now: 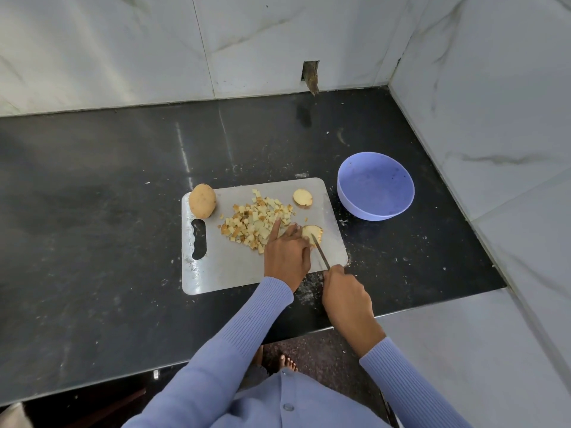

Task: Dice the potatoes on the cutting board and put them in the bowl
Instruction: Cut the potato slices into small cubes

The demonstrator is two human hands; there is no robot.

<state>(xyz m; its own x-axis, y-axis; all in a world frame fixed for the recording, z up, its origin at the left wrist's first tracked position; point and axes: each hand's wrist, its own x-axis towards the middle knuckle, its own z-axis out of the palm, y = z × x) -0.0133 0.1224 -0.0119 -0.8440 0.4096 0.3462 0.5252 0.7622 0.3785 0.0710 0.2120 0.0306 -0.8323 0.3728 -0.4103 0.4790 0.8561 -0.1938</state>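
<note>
- Dark polished stone counter (123,211), scuffed, white crumbs and specks scattered, most near the board and front edge.
- Walls behind and on the right: white marble-look tiles (309,35) with grey veins; small rough hole (310,75) in the back wall just above the counter's back edge.
- Grey cutting board (222,267) lies mid-counter toward the front edge, handle slot at its left end.
- Whole potato (202,200), skin on, at the board's back-left corner, overhanging the edge a bit.
- Pile of diced potato (256,222) in the board's middle.
- Cut potato piece (302,198) near the board's back-right corner, cut face up.
- Potato half (312,233) near the board's right edge, touched by both knife and fingers.
- Left hand (287,254) grip: fingers curled onto the potato half, index finger sticking out straight over the dice.
- Right hand (344,291) grip: wrapped round the knife (320,252) handle near the board's front-right corner, blade tip on the potato half.
- Blue bowl (375,186) on the counter just right of the board, toward the right wall; no potato in it.
- Blue ribbed sleeves (247,335), bare toes on dark floor (324,350) below the counter's front edge.
</note>
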